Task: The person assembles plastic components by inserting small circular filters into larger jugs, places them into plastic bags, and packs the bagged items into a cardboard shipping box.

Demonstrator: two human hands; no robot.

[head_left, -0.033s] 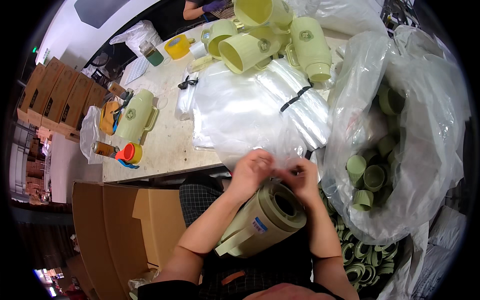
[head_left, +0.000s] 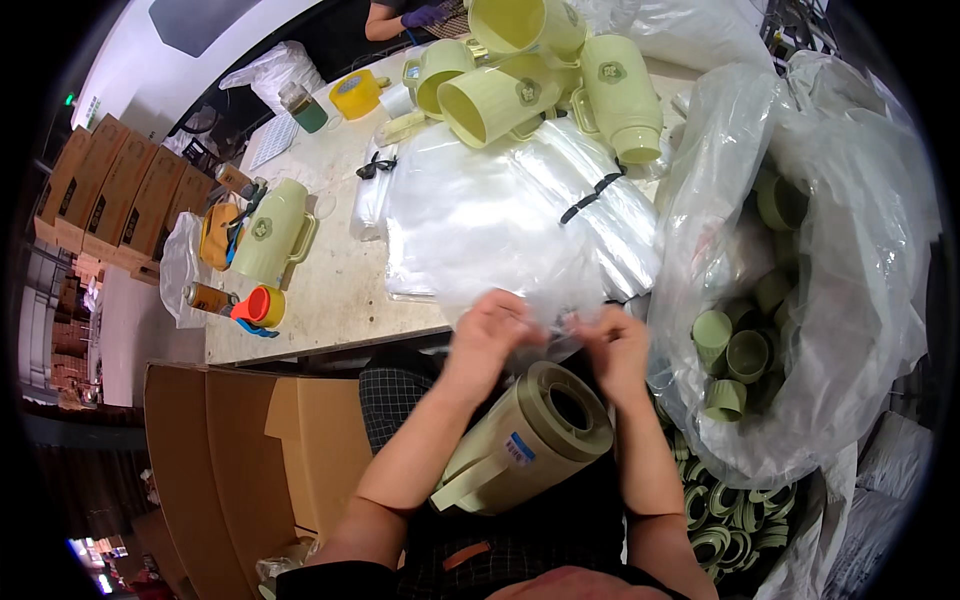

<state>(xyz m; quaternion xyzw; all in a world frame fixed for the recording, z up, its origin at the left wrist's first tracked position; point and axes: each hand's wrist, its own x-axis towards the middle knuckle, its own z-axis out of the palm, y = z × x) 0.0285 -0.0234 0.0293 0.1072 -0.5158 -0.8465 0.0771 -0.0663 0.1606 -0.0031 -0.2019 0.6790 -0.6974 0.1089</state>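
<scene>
A pale green flask body (head_left: 492,452) with a handle and a barcode sticker lies tilted in my lap, its round open end toward the table. Just beyond that end, my left hand (head_left: 490,330) and my right hand (head_left: 614,348) pinch the near edge of a clear plastic bag (head_left: 535,305). The bag stretches between the fingers and trails onto a stack of flat clear bags (head_left: 470,215) on the table. Neither hand touches the flask. Both hands are slightly blurred, and some fingertips are hidden.
Several green flask bodies (head_left: 622,95) stand and lie at the back of the table (head_left: 340,290). At left are another flask (head_left: 272,232), yellow tape (head_left: 355,94) and a red-yellow tape roll (head_left: 262,305). A cardboard box (head_left: 230,440) sits lower left; a plastic sack (head_left: 850,260) of green cups is right.
My hands have drawn apart and moved slightly up, away from the flask's rim. The bag's edge is spread wider between them. The flask stays where it was.
</scene>
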